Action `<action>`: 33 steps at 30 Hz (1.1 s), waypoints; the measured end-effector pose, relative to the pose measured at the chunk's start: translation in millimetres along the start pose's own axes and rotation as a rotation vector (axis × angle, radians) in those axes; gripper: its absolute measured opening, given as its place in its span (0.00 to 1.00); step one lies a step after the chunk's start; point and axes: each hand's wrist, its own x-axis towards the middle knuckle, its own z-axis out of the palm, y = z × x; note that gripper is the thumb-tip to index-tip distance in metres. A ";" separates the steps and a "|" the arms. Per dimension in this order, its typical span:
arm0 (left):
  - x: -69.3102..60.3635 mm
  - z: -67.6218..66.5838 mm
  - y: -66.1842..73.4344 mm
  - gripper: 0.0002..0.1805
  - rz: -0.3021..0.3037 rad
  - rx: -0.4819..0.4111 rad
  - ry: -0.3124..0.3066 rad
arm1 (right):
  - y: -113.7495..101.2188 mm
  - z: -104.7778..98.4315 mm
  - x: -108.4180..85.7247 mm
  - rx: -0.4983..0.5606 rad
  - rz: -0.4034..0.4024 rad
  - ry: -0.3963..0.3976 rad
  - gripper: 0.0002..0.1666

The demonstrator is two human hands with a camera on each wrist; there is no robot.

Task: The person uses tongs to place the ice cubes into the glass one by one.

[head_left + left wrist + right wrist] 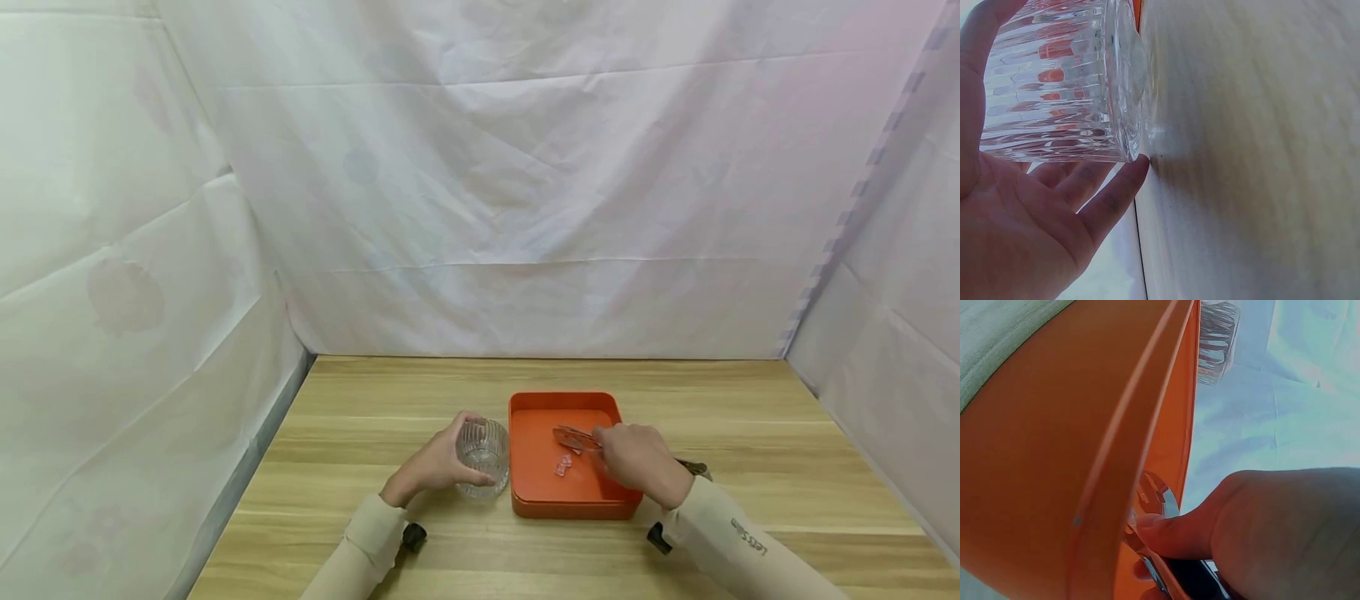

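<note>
A clear ribbed glass (483, 458) stands on the table just left of an orange tray (536, 487). My left hand (442, 458) curves its thumb and fingers round the glass; in the left wrist view the little finger is near its base. Over the tray's right part, my right hand (637, 458) grips metal tongs (577, 437), whose tips reach down inside it. Several small clear cubes (562, 465) lie on the tray floor, one of them beside the tongs. Whether the tongs touch that cube cannot be made out.
The wooden table (360, 433) is bounded by a white cloth (525, 308) at the back and more cloth on both sides. The tray's raised rim stands between the glass and the tongs. Each wrist carries a dark device.
</note>
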 end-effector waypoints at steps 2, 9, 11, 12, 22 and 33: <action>0.0 0.1 0.0 0.50 0.000 -0.001 0.000 | 1.4 0.6 0.1 0.000 -0.003 0.003 0.10; 1.2 0.6 -1.1 0.50 -0.001 -0.016 0.004 | 1.9 0.0 -0.6 -0.006 -0.007 0.011 0.08; 1.2 0.6 -1.4 0.49 -0.003 -0.020 0.005 | 1.7 -0.8 -1.0 -0.005 -0.015 0.015 0.08; 1.1 0.5 -1.4 0.49 -0.004 -0.023 0.004 | 1.7 -1.1 -1.0 -0.003 -0.016 0.015 0.07; 0.0 0.9 -1.6 0.50 -0.014 -0.010 0.001 | 2.9 -13.1 -2.1 -0.001 -0.018 0.067 0.08; 0.4 0.8 -0.5 0.50 -0.012 -0.025 -0.001 | 8.8 -33.0 -2.9 0.005 -0.059 0.159 0.12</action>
